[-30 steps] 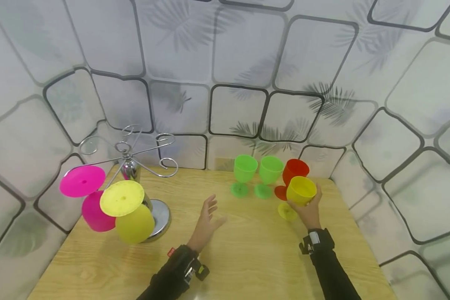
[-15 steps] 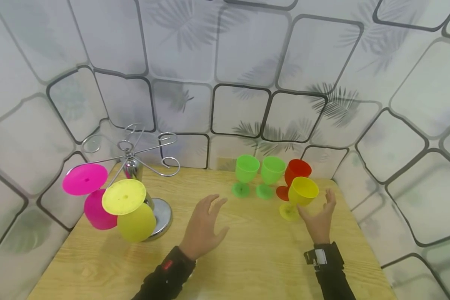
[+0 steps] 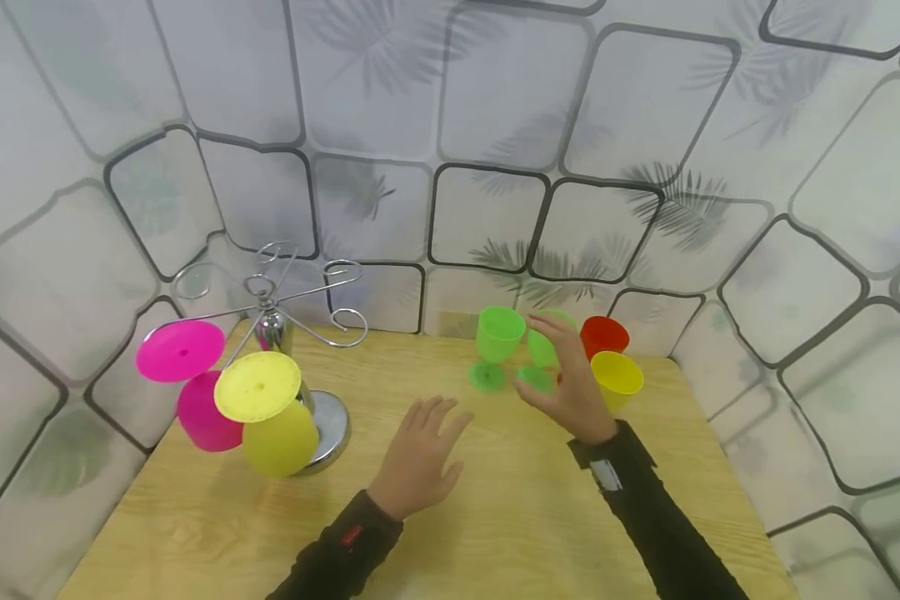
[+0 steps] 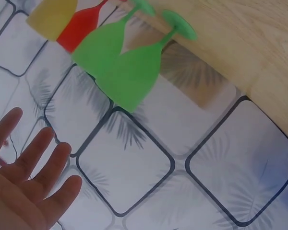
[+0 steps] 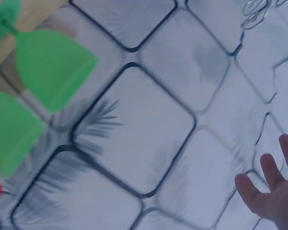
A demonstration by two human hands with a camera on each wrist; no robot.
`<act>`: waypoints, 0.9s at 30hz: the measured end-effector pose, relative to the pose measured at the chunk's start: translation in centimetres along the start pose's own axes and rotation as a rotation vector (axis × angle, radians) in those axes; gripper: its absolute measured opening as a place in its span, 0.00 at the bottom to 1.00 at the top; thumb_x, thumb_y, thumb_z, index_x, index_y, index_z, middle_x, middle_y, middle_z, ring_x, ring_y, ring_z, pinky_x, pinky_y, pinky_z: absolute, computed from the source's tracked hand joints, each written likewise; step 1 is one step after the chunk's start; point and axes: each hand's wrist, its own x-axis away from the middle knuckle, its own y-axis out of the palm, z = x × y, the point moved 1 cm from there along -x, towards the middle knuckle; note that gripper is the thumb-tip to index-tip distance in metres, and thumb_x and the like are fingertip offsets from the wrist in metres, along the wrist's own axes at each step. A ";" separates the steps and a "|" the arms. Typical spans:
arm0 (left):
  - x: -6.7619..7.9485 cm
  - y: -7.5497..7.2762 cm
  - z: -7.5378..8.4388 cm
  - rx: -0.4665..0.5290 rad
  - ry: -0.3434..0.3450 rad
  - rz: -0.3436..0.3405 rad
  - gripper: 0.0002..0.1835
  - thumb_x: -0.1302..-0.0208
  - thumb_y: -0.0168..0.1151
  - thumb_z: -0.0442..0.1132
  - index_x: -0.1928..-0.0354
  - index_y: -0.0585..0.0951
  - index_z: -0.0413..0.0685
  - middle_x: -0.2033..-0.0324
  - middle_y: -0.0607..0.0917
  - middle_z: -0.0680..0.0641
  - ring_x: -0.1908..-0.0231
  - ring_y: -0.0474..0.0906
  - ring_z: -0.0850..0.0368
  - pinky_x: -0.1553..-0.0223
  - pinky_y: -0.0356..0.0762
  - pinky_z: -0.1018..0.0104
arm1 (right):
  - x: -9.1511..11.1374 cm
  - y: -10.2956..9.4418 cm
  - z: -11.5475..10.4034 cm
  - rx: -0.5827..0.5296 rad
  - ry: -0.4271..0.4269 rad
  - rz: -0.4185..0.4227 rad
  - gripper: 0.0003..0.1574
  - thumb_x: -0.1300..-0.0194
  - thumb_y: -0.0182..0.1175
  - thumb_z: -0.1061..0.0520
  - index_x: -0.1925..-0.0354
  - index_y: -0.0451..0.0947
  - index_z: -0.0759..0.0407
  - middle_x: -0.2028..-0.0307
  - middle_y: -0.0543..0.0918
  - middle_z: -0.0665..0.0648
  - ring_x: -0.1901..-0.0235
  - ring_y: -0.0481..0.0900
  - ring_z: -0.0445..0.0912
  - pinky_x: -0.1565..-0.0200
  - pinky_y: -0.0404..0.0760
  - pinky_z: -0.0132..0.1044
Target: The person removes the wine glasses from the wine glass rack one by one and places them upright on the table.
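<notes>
Left hand (image 3: 420, 458) and right hand (image 3: 566, 383), both empty, right of a chrome goblet rack (image 3: 272, 327).
Nearest, over the wood-grain table (image 3: 495, 525), the left hand's fingers extend, slightly spread; the red tag (image 3: 351, 537) on its black cuff is too small to read. The right hand arches, thumb and fingers apart, before the right green goblet (image 3: 540, 352). Upside down on the rack hang smooth, plastic-looking yellow (image 3: 279, 442) and pink (image 3: 208, 414) goblets. Well right of the rack stand a yellow goblet (image 3: 617, 375), then a red goblet (image 3: 604, 335), the right green goblet and left green goblet (image 3: 499, 335), before wall covering (image 3: 375, 208) printed with rounded outlines and feathery leaves.
</notes>
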 end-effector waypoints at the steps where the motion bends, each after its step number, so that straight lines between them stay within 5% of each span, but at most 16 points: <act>1: 0.0 0.2 0.0 0.007 -0.001 -0.013 0.36 0.61 0.74 0.45 0.44 0.75 0.48 0.47 0.78 0.42 0.44 0.72 0.47 0.40 0.70 0.50 | -1.4 0.5 -0.2 -0.001 -0.051 -0.074 0.45 0.57 0.72 0.64 0.40 0.65 0.67 0.40 0.69 0.66 0.37 0.63 0.57 0.32 0.61 0.39; 5: 0.0 1.2 -0.1 0.030 -0.012 -0.064 0.34 0.56 0.72 0.47 0.44 0.74 0.49 0.48 0.78 0.43 0.45 0.73 0.49 0.40 0.70 0.54 | -7.7 2.4 -2.7 0.028 -0.221 -0.375 0.43 0.53 0.72 0.56 0.40 0.67 0.62 0.40 0.71 0.61 0.39 0.67 0.54 0.36 0.66 0.48; 10: 0.1 1.6 0.0 0.056 -0.057 -0.125 0.33 0.51 0.68 0.48 0.42 0.72 0.49 0.47 0.77 0.43 0.44 0.72 0.50 0.38 0.68 0.54 | -15.1 6.0 -6.6 0.039 -0.323 -0.750 0.37 0.45 0.66 0.48 0.39 0.68 0.57 0.41 0.74 0.55 0.39 0.69 0.47 0.36 0.67 0.39; 14: 0.4 2.0 0.0 0.062 -0.076 -0.125 0.32 0.50 0.67 0.47 0.42 0.72 0.49 0.46 0.76 0.43 0.44 0.71 0.50 0.38 0.67 0.56 | -19.1 9.7 -10.0 0.042 -0.352 -0.945 0.34 0.41 0.62 0.47 0.38 0.67 0.54 0.40 0.73 0.52 0.40 0.70 0.44 0.36 0.66 0.32; 22: 0.3 2.7 0.7 0.122 -0.030 0.001 0.31 0.57 0.70 0.43 0.46 0.75 0.47 0.49 0.78 0.42 0.47 0.74 0.49 0.44 0.72 0.55 | -22.4 15.7 -15.0 0.124 -0.339 -1.203 0.39 0.42 0.63 0.43 0.35 0.63 0.46 0.35 0.67 0.46 0.38 0.64 0.38 0.42 0.67 0.23; 27: 0.1 3.0 1.5 0.147 -0.035 0.000 0.30 0.56 0.70 0.43 0.46 0.75 0.47 0.50 0.78 0.42 0.47 0.74 0.49 0.44 0.74 0.55 | -22.8 17.8 -16.0 0.203 -0.327 -1.276 0.44 0.46 0.66 0.42 0.34 0.61 0.44 0.35 0.67 0.45 0.36 0.62 0.38 0.42 0.68 0.24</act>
